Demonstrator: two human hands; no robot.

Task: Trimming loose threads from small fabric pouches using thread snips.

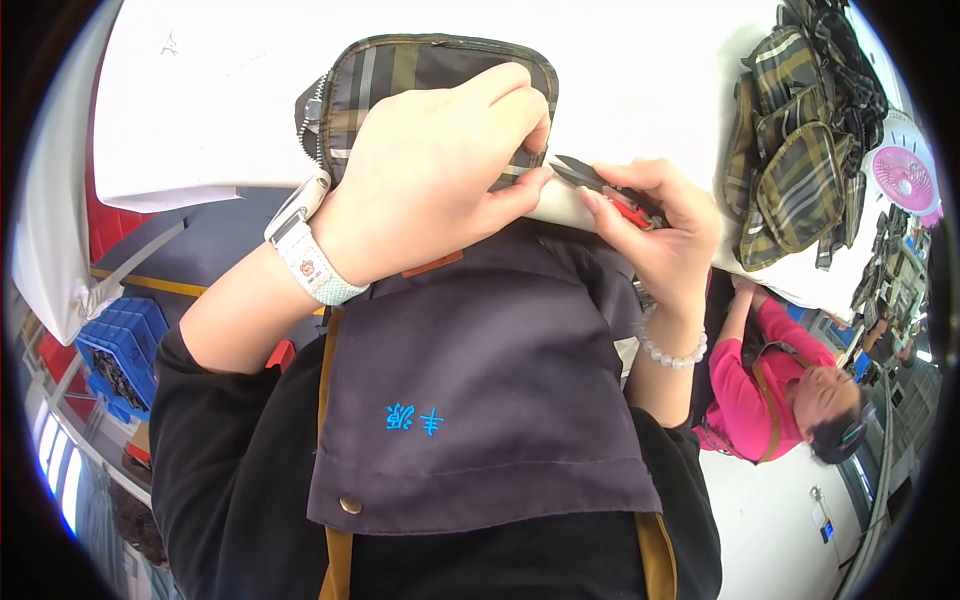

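Note:
My left hand [430,170] grips a plaid pouch [400,70] with a zipper along its left side, pressing it against the edge of the white table [200,100]. My right hand [655,225] holds small red-handled thread snips [600,185], their dark blades pointing left at the pouch's lower edge, just beside my left thumb. A white watch is on my left wrist and a bead bracelet on my right. My dark apron [480,380] hangs below both hands.
A heap of plaid pouches [800,140] lies at the table's right end, beside a small pink fan [903,177]. A person in a pink top [770,380] is at the lower right. A blue crate [115,345] sits on the floor at left.

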